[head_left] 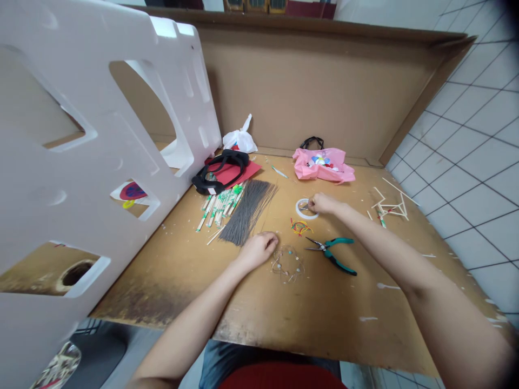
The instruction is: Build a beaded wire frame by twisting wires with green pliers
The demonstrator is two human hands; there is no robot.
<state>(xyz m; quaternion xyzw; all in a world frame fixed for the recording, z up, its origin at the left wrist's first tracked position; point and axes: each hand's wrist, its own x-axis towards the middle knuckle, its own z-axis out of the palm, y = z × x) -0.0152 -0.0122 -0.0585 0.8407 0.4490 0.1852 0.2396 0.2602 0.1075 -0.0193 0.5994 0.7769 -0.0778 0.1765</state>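
My left hand (258, 250) rests on the table with its fingers curled together; what they hold, if anything, is hidden. Just right of it lies a loose ring of thin wire with small beads (288, 263). My right hand (323, 203) is closed in a pinch at the right side of a white tape roll (307, 215). Something small and dark shows inside the roll by its fingertips, too small to name. Below the roll are a tangle of yellow, red and green bands (300, 227) and teal-handled needle-nose pliers (331, 252) with their jaws apart.
Grey wires (248, 212) lie beside green-and-white wrapped sticks (221, 208). Behind are a black head strap (221, 172), red card (252, 171), white bag (240, 141) and pink bag (302, 168). A stick frame (392, 208) lies right; a white plastic panel (93, 124) stands left.
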